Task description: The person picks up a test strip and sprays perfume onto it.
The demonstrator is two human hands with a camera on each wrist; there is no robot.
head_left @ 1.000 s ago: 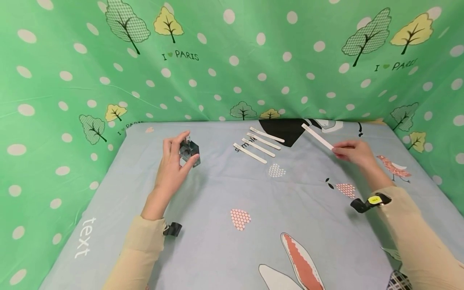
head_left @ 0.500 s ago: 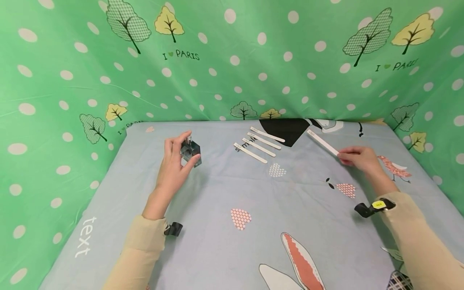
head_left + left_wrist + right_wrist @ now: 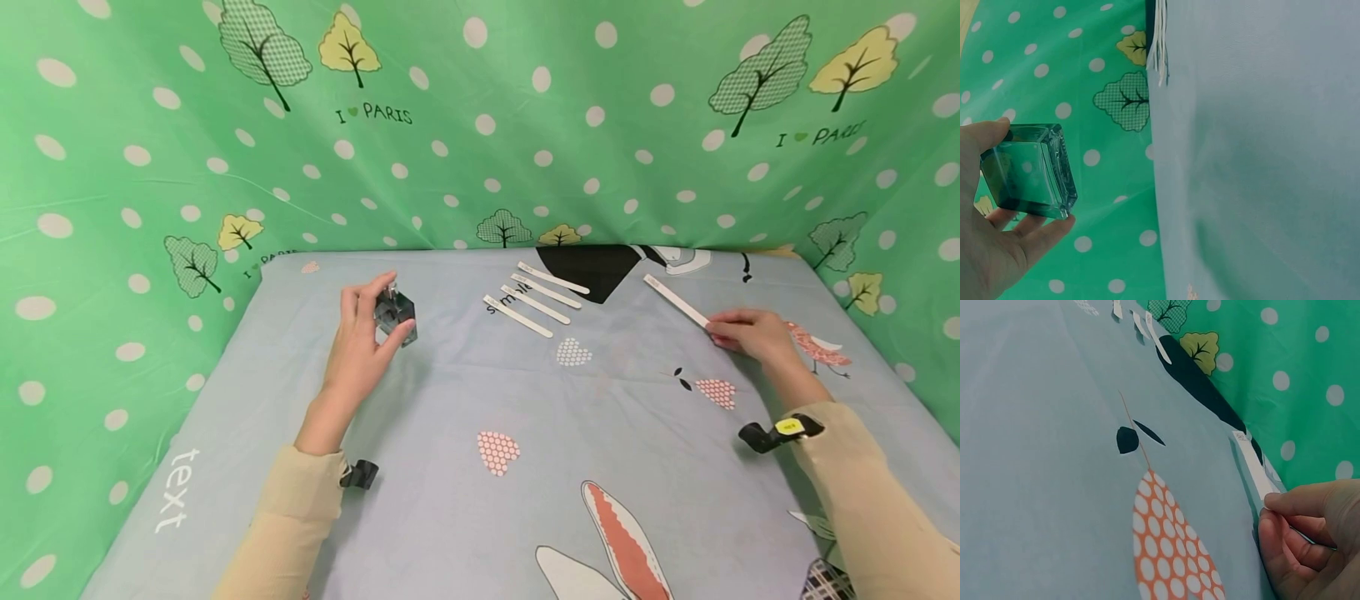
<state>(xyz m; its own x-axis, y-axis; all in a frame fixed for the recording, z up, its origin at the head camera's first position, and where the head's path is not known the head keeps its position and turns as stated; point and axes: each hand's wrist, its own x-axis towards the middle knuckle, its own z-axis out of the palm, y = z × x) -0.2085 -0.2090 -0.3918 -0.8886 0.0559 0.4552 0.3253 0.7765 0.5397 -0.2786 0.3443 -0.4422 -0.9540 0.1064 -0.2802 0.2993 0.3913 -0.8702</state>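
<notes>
My left hand (image 3: pixel 358 350) grips a dark, clear glass perfume bottle (image 3: pixel 395 315) above the cloth, with a finger over the small spray nozzle at its top. In the left wrist view the same square bottle (image 3: pixel 1032 169) sits between thumb and fingers. At the right, the thumb and finger of my right hand (image 3: pixel 756 337) pinch the near end of a white paper test strip (image 3: pixel 675 300). The strip slants away to the upper left, low over the cloth; a thin shadow runs beside it. Whether its far end touches the cloth I cannot tell.
Several more white strips (image 3: pixel 535 311) lie side by side, slanted, at the back middle of the bluish cloth (image 3: pixel 420 417). A green dotted curtain (image 3: pixel 450 125) rises behind the table's far edge and along both sides.
My right hand has moved to the right and slightly nearer with the test strip in its fingers. The left hand and the perfume bottle stay nearly still, as do the lying strips.
</notes>
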